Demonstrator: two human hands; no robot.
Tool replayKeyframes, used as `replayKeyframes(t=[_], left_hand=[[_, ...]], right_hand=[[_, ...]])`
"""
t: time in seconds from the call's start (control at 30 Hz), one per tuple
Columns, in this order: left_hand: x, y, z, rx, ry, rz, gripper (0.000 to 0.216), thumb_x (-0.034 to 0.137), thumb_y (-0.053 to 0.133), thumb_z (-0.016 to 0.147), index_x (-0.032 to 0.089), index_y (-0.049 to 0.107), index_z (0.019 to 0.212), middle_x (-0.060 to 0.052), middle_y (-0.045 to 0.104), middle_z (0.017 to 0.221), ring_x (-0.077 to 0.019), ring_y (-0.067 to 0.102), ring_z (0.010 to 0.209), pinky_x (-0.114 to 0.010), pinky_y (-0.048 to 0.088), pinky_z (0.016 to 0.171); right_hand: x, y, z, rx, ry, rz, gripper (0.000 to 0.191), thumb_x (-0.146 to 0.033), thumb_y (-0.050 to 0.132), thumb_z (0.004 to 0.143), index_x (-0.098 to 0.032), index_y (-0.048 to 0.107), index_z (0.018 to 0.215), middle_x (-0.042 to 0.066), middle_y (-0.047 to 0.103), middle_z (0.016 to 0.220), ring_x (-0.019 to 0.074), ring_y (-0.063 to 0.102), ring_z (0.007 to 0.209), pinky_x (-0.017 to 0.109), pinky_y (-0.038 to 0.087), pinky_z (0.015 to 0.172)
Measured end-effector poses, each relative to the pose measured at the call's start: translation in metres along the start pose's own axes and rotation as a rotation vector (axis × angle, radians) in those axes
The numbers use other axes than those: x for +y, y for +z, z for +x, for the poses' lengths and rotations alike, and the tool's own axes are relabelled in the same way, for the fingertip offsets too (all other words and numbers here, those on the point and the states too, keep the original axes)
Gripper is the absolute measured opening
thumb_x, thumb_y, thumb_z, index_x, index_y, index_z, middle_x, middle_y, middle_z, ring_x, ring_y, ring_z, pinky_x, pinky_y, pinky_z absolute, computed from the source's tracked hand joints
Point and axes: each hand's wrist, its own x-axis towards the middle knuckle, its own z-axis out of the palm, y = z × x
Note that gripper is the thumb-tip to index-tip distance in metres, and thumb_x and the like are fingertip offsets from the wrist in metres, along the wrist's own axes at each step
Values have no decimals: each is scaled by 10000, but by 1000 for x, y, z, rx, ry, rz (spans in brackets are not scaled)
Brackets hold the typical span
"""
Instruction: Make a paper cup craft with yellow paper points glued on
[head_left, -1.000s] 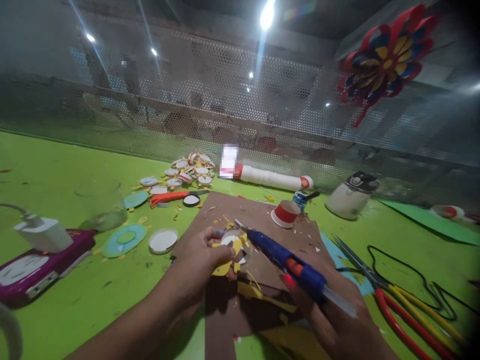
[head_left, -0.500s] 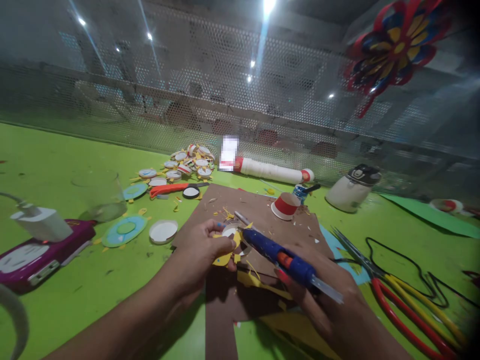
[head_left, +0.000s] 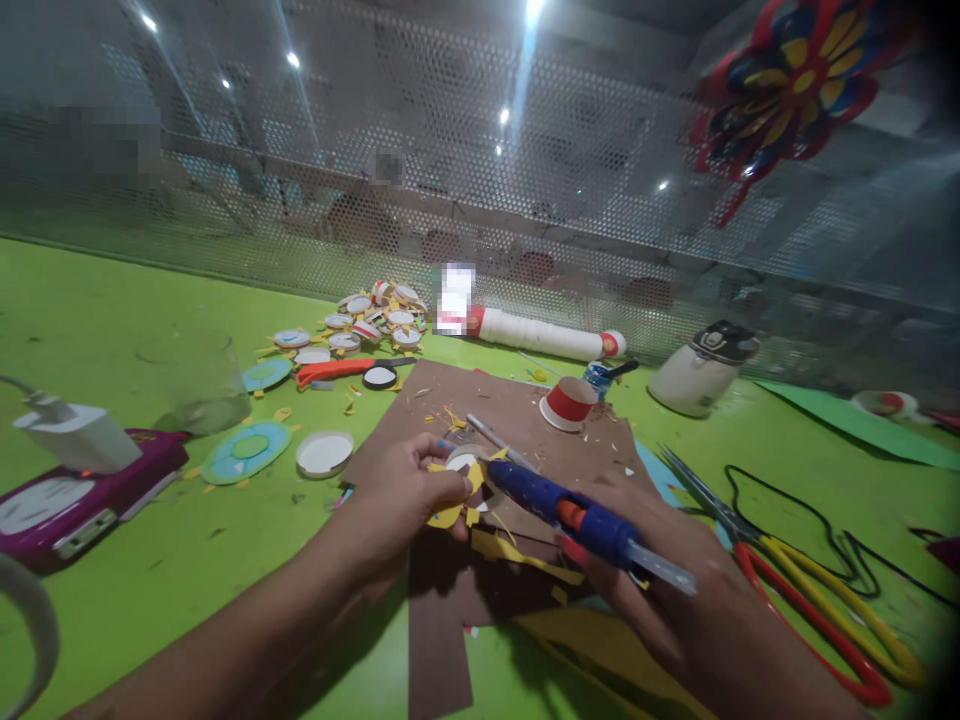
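Pinched between the thumb and fingers of my left hand [head_left: 409, 490] is a yellow paper cutout [head_left: 448, 512] with a round white piece [head_left: 463, 462] against it. My right hand [head_left: 660, 560] grips a blue glue gun [head_left: 555, 500] with an orange part and a clear glue stick out of its back end. The gun's nozzle points left and meets the paper piece, or nearly so; I cannot tell if it touches. Beneath both hands lies a brown board [head_left: 442, 390] strewn with yellow scraps. A silvery pen-like stick [head_left: 491, 432] rests on it behind the nozzle.
Scissors [head_left: 750, 540] with red and yellow handles lie at right. A red-and-white paper cup [head_left: 568, 403] stands upside down on the board. Left are a white lid [head_left: 324, 454], blue paper rings [head_left: 247, 452], a clear cup [head_left: 191, 385] and a purple power strip [head_left: 97, 500]. Behind, finished-looking discs [head_left: 375, 318] are piled.
The camera view has shifted slightly. My right hand with the glue gun has moved a little right and down, while the nozzle stays at the paper piece. My left hand keeps its hold.
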Motion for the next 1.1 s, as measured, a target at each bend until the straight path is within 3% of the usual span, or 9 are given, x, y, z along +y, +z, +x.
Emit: replayKeyframes(t=[0.23,0.43,0.6,0.7,0.83,0.93,1.03,1.1], left_hand=[[1,-1,-4,-21,0,56,192,80,584,615,167,476,748,1,585,625,-102,527,476,-218,410,450],[1,-1,-4,-17,-22,53,187,78,594,620,159,486,749,-4,595,591,-88,493,440,-212,404,434],[1,-3,-4,-47,-33,-30,178,74,597,640,135,514,785,-47,625,675,-105,529,524,-206,421,447],[1,-4,-5,-57,-63,-70,188,80,612,652,121,533,818,-69,636,741,-109,541,569,-202,425,460],[0,-5,-7,-82,-56,-99,227,104,629,671,126,549,882,-77,653,795,-133,597,623,-219,454,522],[0,-5,-8,-82,-22,-97,276,121,657,662,137,561,920,-72,668,827,-146,630,650,-229,469,565],[1,-4,-9,-77,-12,-60,302,143,679,650,145,575,933,-64,677,821,-142,633,626,-228,469,561],[1,-2,-9,-86,-23,-21,306,161,689,643,142,576,927,-67,678,800,-147,627,597,-243,471,555]], right_hand=[[2,3,3,39,-20,9,366,-191,513,868,-278,430,1214,76,590,1161,262,550,1068,453,485,850],[2,-5,3,188,-50,22,259,-207,471,903,-213,499,1161,93,621,1063,228,576,1042,315,497,805],[25,-10,-3,206,-2,-21,270,-193,498,880,-236,499,1147,76,614,1006,223,603,908,322,493,747],[57,-4,-8,131,9,-125,286,-193,513,848,-193,505,1134,110,591,977,253,601,838,365,499,681],[106,7,-14,-62,-26,-228,348,-93,496,793,-128,544,1136,161,568,1045,271,588,881,416,500,741],[125,1,-20,-182,-40,-199,398,-116,539,795,-152,541,1192,164,552,1124,269,577,968,415,502,796],[106,-18,-18,-200,-63,-168,376,-187,548,839,-218,533,1214,146,528,1195,278,535,1067,421,485,829],[74,-29,-10,-72,-56,-118,292,-167,481,887,-217,549,1167,117,568,1058,220,576,922,353,484,743]])
